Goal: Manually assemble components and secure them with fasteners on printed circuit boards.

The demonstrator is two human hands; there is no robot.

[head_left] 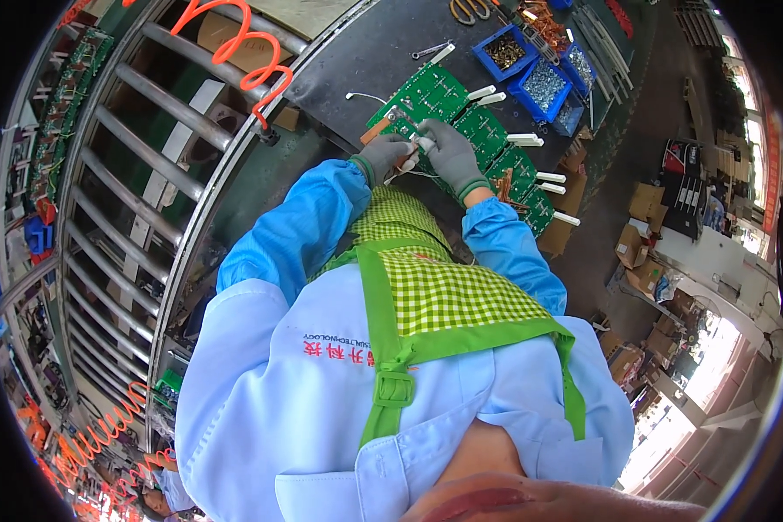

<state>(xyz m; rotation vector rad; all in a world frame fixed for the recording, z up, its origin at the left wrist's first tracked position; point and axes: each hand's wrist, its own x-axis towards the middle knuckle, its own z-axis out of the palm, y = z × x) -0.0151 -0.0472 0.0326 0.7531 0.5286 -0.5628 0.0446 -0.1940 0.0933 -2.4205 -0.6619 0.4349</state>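
In grey gloves with pale fingertips, both hands meet over the near edge of the workbench. My left hand [383, 160] is closed in a pinch around a small part, too hidden to name. The fingers of my right hand [451, 153] are pinched together right beside it, and what they grip is hidden. Just beyond the hands lies a flat copper bar [377, 130], near the left end of a row of green circuit boards [478, 130]. White strips [524, 139] stick out from the boards' far side. More copper pieces [505, 184] rest on the boards right of my right hand.
Blue bins [539, 90] of small metal hardware stand at the back right of the dark bench [348, 74]. A wrench [432, 50] and plier handles [469, 10] lie beyond the boards. A metal roller conveyor [139, 152] runs along the left, with an orange coiled hose [250, 65] above it.
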